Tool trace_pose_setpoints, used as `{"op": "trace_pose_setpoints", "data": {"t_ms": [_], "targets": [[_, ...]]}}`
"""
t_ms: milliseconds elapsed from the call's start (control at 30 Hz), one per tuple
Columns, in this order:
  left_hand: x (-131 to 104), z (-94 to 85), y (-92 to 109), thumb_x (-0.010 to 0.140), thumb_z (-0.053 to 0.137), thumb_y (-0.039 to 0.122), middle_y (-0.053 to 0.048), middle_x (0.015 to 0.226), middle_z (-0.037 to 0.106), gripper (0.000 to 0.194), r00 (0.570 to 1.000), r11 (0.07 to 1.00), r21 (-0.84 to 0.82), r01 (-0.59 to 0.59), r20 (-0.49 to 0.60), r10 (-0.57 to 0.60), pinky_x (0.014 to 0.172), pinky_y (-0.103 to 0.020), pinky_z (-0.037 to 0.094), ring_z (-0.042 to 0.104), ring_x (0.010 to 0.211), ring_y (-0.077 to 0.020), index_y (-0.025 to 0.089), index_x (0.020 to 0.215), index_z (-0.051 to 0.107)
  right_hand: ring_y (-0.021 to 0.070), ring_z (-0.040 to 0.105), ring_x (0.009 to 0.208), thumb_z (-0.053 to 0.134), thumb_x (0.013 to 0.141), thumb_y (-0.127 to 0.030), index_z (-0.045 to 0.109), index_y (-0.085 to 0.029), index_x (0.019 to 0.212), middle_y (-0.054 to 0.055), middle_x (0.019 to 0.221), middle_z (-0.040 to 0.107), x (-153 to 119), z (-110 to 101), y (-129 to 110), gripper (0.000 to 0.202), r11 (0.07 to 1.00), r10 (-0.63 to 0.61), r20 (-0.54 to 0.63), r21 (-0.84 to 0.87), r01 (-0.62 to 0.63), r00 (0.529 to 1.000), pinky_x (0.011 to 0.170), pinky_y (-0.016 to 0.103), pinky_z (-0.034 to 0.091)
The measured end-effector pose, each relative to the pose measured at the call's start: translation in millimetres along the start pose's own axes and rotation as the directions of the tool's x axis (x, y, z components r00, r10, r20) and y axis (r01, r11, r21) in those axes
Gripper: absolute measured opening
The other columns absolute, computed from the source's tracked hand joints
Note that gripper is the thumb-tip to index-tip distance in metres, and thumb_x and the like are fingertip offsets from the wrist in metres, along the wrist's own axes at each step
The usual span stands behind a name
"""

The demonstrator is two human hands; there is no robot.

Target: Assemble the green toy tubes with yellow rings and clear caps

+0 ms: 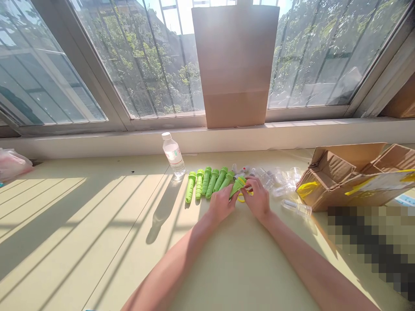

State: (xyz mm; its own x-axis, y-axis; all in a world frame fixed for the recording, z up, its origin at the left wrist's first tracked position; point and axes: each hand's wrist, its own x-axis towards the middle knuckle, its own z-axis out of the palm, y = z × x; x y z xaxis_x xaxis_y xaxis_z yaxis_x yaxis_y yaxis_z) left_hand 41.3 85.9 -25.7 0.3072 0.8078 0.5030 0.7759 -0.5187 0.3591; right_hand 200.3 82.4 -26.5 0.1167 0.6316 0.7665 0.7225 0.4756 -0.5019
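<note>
My left hand [221, 202] is closed around the lower part of a green ribbed plastic tube [238, 185] with a wider collar at its top. At that collar are the fingers of my right hand [258, 199], bent and pinching; whether they grip the tube or a small part on it is hidden. A yellow ring or loop [241, 198] shows just beneath the two hands. Left of my hands, several similar green tubes [199, 183] lie side by side in a row. Clear plastic cups or tubes [281, 188] are scattered beyond my right hand.
A water bottle [173, 156] stands behind the row's left end. An open cardboard box [350, 185] with yellow tape sits at the right. A cardboard sheet [236, 69] leans against the window. A plastic bag [14, 164] lies at far left.
</note>
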Motion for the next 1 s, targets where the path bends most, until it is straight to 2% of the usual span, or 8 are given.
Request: {"op": "trace_pose_setpoints", "data": {"t_ms": [300, 533, 833, 1000], "targets": [[2, -7.4, 3, 0.099, 0.047, 0.043, -0.002, 0.077, 0.071, 0.028, 0.999, 0.989, -0.146, 0.025, 0.026, -0.022, 0.06, -0.028, 0.046, 0.063, 0.063, -0.0167, 0.025, 0.1, 0.068, 0.0126, 0.067, 0.066, 0.05, 0.097, -0.038, 0.057, -0.024, 0.09, 0.005, 0.103, 0.071, 0, -1, -1, 0.018, 0.998, -0.04, -0.022, -0.042, 0.039, 0.999, 0.053, 0.025, 0.052], [1, -10.7, 6, 0.098, 0.047, 0.041, -0.002, 0.078, 0.071, 0.026, 0.998, 0.969, -0.244, 0.044, 0.05, -0.033, 0.063, -0.028, 0.049, 0.061, 0.064, -0.0161, 0.026, 0.102, 0.068, 0.0141, 0.067, 0.068, 0.051, 0.094, -0.034, 0.056, -0.024, 0.089, 0.006, 0.104, 0.071, -1, -1, 1, 0.012, 0.998, -0.026, -0.001, -0.05, 0.026, 1.0, 0.055, 0.026, 0.052], [2, -12.1, 5, 0.097, 0.049, 0.042, -0.002, 0.075, 0.07, 0.027, 0.994, 0.953, -0.293, 0.082, 0.089, -0.058, 0.064, -0.03, 0.049, 0.061, 0.064, -0.0169, 0.027, 0.101, 0.07, 0.0146, 0.066, 0.068, 0.052, 0.093, -0.035, 0.055, -0.024, 0.087, 0.006, 0.107, 0.071, -1, -1, 4, 0.013, 0.998, -0.017, 0.008, -0.065, 0.017, 1.0, 0.053, 0.026, 0.05], [3, -12.5, 7, 0.095, 0.052, 0.043, -0.001, 0.071, 0.069, 0.026, 0.995, 0.95, -0.298, 0.094, 0.066, -0.078, 0.063, -0.03, 0.05, 0.059, 0.06, -0.0153, 0.027, 0.1, 0.072, 0.0139, 0.066, 0.068, 0.052, 0.093, -0.033, 0.054, -0.024, 0.082, 0.006, 0.106, 0.071, 0, -1, 2, 0.015, 0.997, -0.033, 0.004, -0.072, 0.033, 0.999, 0.052, 0.026, 0.048]]}}
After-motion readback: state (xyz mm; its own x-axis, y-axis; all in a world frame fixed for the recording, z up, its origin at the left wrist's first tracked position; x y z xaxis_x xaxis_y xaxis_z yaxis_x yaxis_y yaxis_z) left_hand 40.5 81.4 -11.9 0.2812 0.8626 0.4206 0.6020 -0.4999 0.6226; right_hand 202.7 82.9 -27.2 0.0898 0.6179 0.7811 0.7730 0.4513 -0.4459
